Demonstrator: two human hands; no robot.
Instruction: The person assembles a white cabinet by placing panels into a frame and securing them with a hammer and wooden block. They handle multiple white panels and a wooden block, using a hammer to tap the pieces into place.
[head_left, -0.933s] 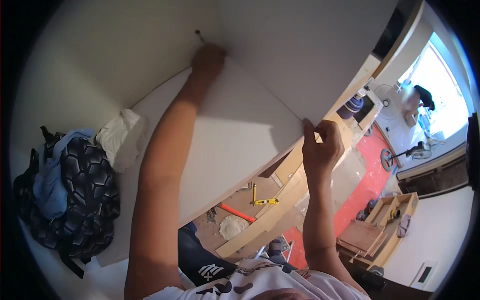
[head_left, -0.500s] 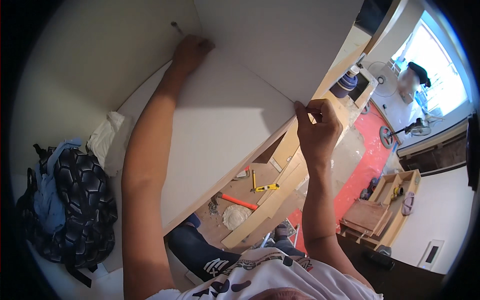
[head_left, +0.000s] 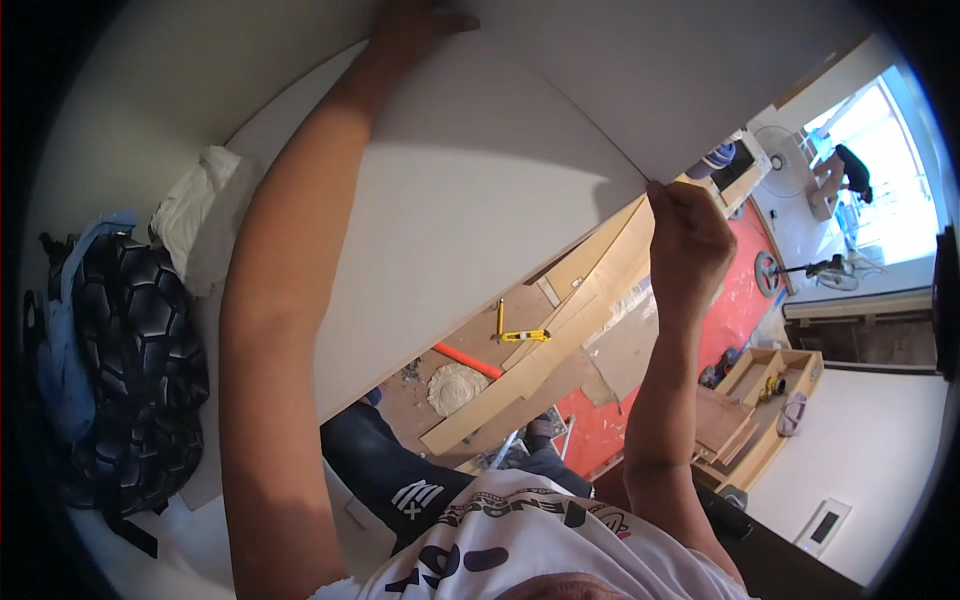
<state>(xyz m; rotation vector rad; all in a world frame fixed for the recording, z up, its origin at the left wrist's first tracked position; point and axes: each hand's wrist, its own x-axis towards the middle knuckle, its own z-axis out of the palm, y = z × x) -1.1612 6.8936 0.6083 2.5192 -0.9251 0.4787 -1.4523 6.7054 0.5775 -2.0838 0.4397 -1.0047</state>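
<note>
A flat white board lies before me, meeting an upright white panel along a thin seam. My left hand is deep in the far corner, blurred and partly cut off by the upper picture edge. One finger there stretches out to the right against the panel. At the front end of the seam, my right hand has its fingers curled closed, with thumb and forefinger at the upright panel's lower corner; how firmly they pinch it is hidden.
A black patterned backpack and white cloth lie left. Below are a yellow utility knife, a red-handled tool and wood strips. A wooden drawer frame stands right; another person is by the window.
My left hand has moved up and slightly right, toward the picture's upper edge. My right hand and the seam's front end sit farther right and a little higher, as the whole view has shifted.
</note>
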